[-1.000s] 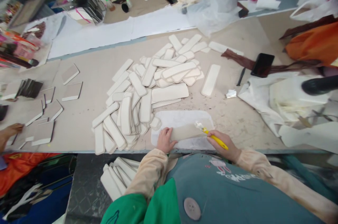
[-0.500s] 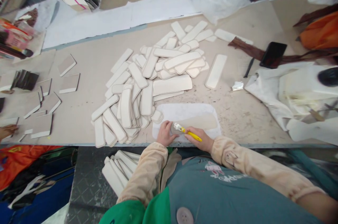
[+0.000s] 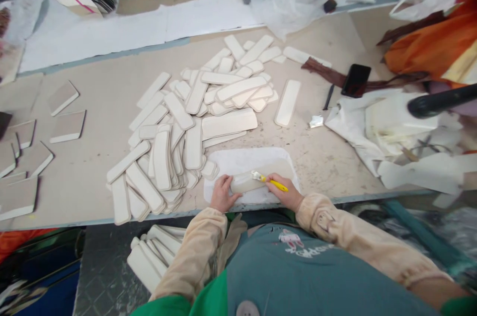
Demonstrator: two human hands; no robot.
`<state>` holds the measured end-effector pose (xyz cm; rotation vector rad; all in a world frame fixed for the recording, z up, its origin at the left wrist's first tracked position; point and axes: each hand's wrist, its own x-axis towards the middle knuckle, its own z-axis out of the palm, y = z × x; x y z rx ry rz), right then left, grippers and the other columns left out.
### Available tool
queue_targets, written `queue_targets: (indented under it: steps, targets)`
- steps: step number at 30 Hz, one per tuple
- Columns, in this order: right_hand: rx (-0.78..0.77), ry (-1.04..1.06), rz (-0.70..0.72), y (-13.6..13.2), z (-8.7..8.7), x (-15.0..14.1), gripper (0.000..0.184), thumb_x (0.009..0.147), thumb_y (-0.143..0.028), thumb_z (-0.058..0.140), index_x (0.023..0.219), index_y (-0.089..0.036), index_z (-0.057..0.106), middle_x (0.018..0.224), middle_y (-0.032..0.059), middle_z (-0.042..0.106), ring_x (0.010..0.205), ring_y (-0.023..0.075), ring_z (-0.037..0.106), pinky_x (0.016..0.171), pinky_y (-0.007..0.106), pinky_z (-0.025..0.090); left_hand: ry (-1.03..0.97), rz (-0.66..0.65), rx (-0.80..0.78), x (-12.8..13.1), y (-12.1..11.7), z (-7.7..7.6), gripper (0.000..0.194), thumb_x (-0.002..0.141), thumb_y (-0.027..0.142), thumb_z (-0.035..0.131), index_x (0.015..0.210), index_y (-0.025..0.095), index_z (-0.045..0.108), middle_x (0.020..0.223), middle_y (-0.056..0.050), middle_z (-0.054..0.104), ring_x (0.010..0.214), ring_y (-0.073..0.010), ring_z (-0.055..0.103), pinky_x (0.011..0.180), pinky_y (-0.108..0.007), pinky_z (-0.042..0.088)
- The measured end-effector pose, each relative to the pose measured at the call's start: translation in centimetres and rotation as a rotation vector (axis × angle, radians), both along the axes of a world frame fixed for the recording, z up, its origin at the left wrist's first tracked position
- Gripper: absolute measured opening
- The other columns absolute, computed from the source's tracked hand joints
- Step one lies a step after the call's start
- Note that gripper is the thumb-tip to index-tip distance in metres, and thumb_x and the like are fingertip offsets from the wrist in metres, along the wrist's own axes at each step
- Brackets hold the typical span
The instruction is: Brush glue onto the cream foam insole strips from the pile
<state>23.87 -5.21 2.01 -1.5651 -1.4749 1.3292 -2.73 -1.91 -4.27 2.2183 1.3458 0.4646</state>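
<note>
My right hand (image 3: 286, 192) grips the yellow handle of a flat brush (image 3: 276, 184). The brush's pale, whitish head rests on a long beige strip (image 3: 244, 183), which lies on a white rounded sheet (image 3: 223, 159) near the table's front edge. With thumb and fingers apart around the strip's left end, my left hand (image 3: 222, 195) holds it down. Part of the strip's right side is hidden behind my right hand. Just beyond and to the left is a large heap of cream rounded strips (image 3: 194, 144).
A single cream strip (image 3: 288, 102) lies right of the heap. Further right are a black phone (image 3: 356, 80), a crumpled foil piece (image 3: 316, 121) and a white container (image 3: 387, 115) on plastic. Beige square pieces (image 3: 68, 125) lie at left. More strips (image 3: 149, 261) are stacked below the table.
The brush has moved right along the strip, away from my left hand, which stays at the strip's left end. The view has shifted right, and another person's hand at far left has left it.
</note>
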Motion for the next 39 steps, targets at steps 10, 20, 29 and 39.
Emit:
queue_targets:
  steps: [10, 20, 29, 39]
  targets:
    - [0.036, -0.183, -0.299, -2.1, 0.4, 7.5, 0.015, 0.084, -0.035, 0.049, 0.085, -0.022, 0.055, 0.067, -0.0025, 0.057, 0.063, 0.0136, 0.056, 0.063, 0.025, 0.046, 0.0, -0.012, -0.003, 0.1, 0.2, 0.5, 0.068, 0.068, 0.048, 0.069, 0.123, 0.016, 0.047, 0.116, -0.014, 0.046, 0.109, -0.028, 0.046, 0.095, -0.046, 0.042]
    - [0.004, 0.019, 0.09, -0.9, 2.5, -1.8, 0.012, 0.087, -0.032, 0.046, 0.087, -0.023, 0.054, 0.069, -0.0028, 0.059, 0.063, 0.0128, 0.057, 0.062, 0.024, 0.044, 0.008, 0.008, -0.041, 0.0, 0.1, 0.2, 0.07, 0.065, 0.049, 0.07, 0.124, 0.018, 0.048, 0.118, -0.015, 0.046, 0.109, -0.0282, 0.047, 0.094, -0.047, 0.043]
    - [-0.04, 0.112, 0.193, 0.2, -0.9, -4.4, 0.015, 0.086, -0.034, 0.046, 0.087, -0.022, 0.055, 0.063, -0.0042, 0.058, 0.056, 0.011, 0.054, 0.057, 0.023, 0.043, 0.006, 0.007, -0.027, -0.1, 0.0, -0.1, 0.072, 0.064, 0.048, 0.072, 0.125, 0.018, 0.049, 0.118, -0.015, 0.049, 0.11, -0.029, 0.047, 0.093, -0.047, 0.043]
    - [-0.086, 0.039, -0.031, -1.2, -0.1, 2.8, 0.012, 0.083, -0.031, 0.049, 0.081, -0.021, 0.055, 0.062, -0.0047, 0.056, 0.058, 0.0117, 0.053, 0.058, 0.023, 0.042, 0.018, -0.007, -0.003, -0.1, 0.1, -0.1, 0.07, 0.066, 0.053, 0.069, 0.123, 0.019, 0.05, 0.119, -0.014, 0.046, 0.107, -0.0279, 0.048, 0.091, -0.044, 0.044]
